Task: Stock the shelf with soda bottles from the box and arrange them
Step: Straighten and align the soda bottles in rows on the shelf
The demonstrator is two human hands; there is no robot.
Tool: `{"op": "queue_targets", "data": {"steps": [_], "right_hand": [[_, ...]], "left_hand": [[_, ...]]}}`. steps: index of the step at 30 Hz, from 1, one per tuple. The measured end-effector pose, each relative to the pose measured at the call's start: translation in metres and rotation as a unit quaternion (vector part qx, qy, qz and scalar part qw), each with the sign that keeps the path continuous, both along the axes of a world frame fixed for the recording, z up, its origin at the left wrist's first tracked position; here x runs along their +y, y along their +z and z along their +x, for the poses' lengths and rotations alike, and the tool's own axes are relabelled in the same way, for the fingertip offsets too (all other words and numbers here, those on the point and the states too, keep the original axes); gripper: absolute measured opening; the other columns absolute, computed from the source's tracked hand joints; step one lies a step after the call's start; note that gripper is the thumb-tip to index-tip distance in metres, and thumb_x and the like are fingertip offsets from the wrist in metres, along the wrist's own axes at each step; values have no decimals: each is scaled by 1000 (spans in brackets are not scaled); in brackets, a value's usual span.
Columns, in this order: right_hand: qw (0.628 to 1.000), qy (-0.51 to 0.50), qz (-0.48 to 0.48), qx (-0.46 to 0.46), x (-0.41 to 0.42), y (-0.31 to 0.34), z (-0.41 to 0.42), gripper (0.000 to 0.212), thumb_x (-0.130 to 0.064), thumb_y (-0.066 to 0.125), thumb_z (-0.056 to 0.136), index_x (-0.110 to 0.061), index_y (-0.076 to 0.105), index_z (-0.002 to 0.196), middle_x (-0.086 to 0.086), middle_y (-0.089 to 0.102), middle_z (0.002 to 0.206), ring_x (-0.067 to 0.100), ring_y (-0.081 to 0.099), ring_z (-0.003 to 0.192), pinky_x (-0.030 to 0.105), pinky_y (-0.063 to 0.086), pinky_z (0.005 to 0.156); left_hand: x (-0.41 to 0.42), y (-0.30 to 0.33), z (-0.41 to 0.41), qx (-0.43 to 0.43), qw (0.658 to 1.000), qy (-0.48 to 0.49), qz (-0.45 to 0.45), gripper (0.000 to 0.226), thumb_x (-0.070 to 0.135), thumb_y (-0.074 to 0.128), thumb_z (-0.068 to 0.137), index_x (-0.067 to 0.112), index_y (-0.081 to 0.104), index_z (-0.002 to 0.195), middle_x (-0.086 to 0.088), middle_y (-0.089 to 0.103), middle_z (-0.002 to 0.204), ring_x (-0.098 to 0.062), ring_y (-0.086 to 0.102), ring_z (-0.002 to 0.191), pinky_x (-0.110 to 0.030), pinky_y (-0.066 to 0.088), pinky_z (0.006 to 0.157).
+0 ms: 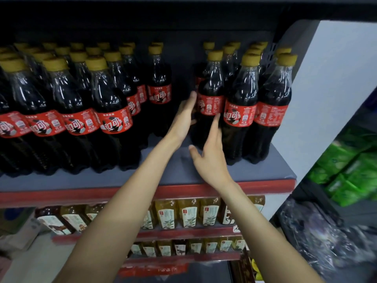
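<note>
Both hands point(201, 139) on soda bottle point(210, 99)

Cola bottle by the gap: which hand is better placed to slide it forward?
Left, probably. The left hand lies flat against the side of the cola bottle; the right hand only fingertips its front.

Location type: retail shop. Indicators: tiered metal shelf point(244, 172) with a red price-strip edge, dense rows of identical soda bottles point(114, 111) with red labels facing forward, lower tiers of tea bottles point(187, 213), and green packaged goods point(350, 176) on the adjacent rack.
</note>
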State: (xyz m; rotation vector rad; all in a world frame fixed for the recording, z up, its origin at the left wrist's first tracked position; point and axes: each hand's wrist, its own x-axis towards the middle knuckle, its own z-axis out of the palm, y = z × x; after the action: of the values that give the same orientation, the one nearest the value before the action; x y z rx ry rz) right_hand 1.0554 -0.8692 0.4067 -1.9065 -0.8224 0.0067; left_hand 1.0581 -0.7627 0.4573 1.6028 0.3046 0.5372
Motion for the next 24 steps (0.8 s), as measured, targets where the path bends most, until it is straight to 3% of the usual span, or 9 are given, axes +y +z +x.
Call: {"op": "queue_targets", "data": {"steps": [8,10,13,15,16,19,21,24], "right_hand": [[999,51,-7,-15,29,13,32,105,-9,71,83,-19,-7,153,12,37,151,27,43,134,41,38,109],[998,51,-11,-32,41,14,32,104,-7,73,81,-17,-2,153,13,44,146,32,55,121,41,44,103],[998,41,-9,-48,60,15,23,103,-10,75,78,-17,5,153,15,48,142,34,55,120,42,47,98],[998,22,-15,-57,69,15,16,102,-17,76,77,-23,7,152,12,48,142,35,56,118,48,50,91],[998,11,-21,-64,71,15,14,100,-21,76,77,-25,8,151,10,48,141,36,58,115,49,51,88],[996,-6,-28,-80,75,15,8,97,-25,76,78,-26,10,150,9,50,138,38,60,108,49,52,82],[996,-7,-24,-81,77,15,5,95,-26,75,78,-26,12,149,9,51,137,38,60,108,48,52,82],[997,-1,-20,-76,83,19,-2,85,-31,67,83,-26,13,149,10,54,133,39,61,104,48,52,80]], "left_hand": [[13,-19,-51,-82,989,77,92,47,48,33,93,32,40,137,3,36,146,-5,42,127,-34,45,98],[17,-20,-58,-71,985,112,106,53,52,34,91,32,38,140,7,34,146,-7,38,132,-40,42,105],[20,-16,-66,-46,980,155,112,65,60,34,88,30,34,145,4,30,151,-11,31,139,-46,30,114],[20,-14,-70,-36,976,174,125,56,51,33,96,25,31,147,1,28,153,-10,27,140,-38,24,117],[21,-13,-72,-30,973,182,141,51,43,33,101,22,30,147,0,28,153,-9,24,140,-27,19,117],[22,-16,-77,-18,965,194,174,47,33,33,103,19,29,147,1,29,154,-2,22,138,4,13,98],[22,-17,-78,-19,964,196,181,47,34,33,103,21,28,148,2,29,154,-1,22,138,6,12,96],[22,-20,-82,-23,956,205,209,51,39,33,102,21,27,149,0,25,156,-8,21,142,-11,14,107]]}}
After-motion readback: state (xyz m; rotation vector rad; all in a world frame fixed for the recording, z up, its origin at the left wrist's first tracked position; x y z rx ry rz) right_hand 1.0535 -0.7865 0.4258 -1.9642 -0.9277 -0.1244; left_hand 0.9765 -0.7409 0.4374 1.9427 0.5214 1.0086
